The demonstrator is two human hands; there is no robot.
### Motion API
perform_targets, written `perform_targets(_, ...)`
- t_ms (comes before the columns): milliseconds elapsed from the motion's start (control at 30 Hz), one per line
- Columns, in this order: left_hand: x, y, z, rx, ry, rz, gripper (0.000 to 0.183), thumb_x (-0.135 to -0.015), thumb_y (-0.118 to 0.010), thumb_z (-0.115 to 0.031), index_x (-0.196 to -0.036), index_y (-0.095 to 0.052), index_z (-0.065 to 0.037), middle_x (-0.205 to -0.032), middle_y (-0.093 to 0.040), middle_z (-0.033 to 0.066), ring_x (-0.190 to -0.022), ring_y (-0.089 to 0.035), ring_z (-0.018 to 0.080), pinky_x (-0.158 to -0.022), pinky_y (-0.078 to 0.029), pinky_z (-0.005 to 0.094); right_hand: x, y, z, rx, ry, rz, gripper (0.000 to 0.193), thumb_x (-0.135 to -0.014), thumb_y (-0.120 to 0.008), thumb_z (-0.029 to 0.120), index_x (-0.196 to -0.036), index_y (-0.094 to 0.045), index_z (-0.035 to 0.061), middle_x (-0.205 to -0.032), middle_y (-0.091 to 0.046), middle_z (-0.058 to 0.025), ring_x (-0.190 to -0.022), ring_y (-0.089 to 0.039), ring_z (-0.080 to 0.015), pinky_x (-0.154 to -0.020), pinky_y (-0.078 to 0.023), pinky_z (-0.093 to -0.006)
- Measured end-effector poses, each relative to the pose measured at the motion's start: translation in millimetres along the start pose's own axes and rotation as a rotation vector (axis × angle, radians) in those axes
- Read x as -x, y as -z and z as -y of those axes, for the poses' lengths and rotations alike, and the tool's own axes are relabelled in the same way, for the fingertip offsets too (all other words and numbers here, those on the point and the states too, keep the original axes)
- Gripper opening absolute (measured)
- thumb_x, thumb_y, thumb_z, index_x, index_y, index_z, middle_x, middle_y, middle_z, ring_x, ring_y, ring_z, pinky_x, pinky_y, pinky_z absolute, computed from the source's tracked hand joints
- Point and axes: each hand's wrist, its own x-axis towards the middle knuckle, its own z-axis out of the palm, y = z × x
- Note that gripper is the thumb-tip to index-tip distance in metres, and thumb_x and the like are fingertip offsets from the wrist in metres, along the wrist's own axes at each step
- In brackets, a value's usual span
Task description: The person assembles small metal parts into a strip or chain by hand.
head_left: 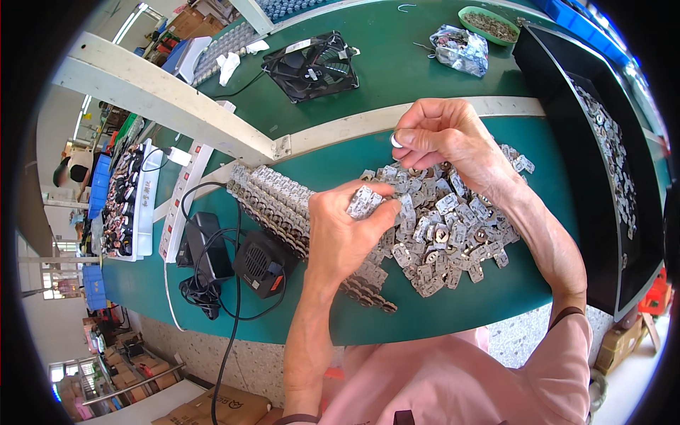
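Observation:
My left hand [347, 223] is closed on a small grey metal plate [364, 202], gripped between thumb and fingers. Up and to the right, my right hand [443, 138] pinches a small round white disc [396, 141] between thumb and forefinger. Both hands hover over a loose pile of similar small metal plates [453, 237] on the green table. Beside my left hand, more such plates stand stacked in long neat rows [273, 198], running from the far left toward the near edge. My left forearm and hand hide part of these rows.
A black fan [312, 67] stands on the far green surface. A black bin [588, 142] of metal plates is at the right. Left lie a black boxy device [261, 263], tangled cables and a white power strip [185, 202]. A green bowl [489, 27] and plastic bag [460, 51] sit far right.

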Motion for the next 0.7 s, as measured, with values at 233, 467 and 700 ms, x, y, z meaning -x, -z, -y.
perform_targets(233,-7.0,9.7,7.8,0.605,0.148,-0.105,0.022,-0.081,-0.067,-0.014,-0.094,-0.064,0.004,-0.081,-0.065,0.0097,-0.066,-0.062,0.0152,-0.061,-0.052,0.0268,6.8,-7.9,-2.0,0.013,-0.009,0.083,0.012,-0.084,-0.065,0.012,-0.087,-0.063,0.0008,-0.076,-0.065,-0.0064,-0.068,-0.063,-0.0110,-0.062,-0.052,-0.0227)
perform_targets(467,-7.3,10.5,10.9,0.812,0.174,-0.083,0.023,-0.085,-0.063,-0.012,-0.099,-0.061,0.006,-0.089,-0.065,0.0149,-0.071,-0.064,0.0194,-0.064,-0.056,0.0316,12.8,-15.5,-3.7,-0.012,-0.055,0.127,0.011,-0.084,-0.064,0.010,-0.087,-0.063,-0.0009,-0.077,-0.065,-0.0073,-0.069,-0.063,-0.0113,-0.062,-0.053,-0.0226)
perform_targets(700,-8.3,10.6,11.9,0.811,0.167,-0.087,0.020,-0.084,-0.062,-0.010,-0.097,-0.061,0.006,-0.086,-0.065,0.0150,-0.068,-0.064,0.0198,-0.062,-0.056,0.0317,8.8,-14.6,-12.7,-0.049,-0.056,0.160,0.011,-0.082,-0.066,0.009,-0.087,-0.063,-0.0012,-0.077,-0.065,-0.0081,-0.070,-0.065,-0.0132,-0.064,-0.054,-0.0244)
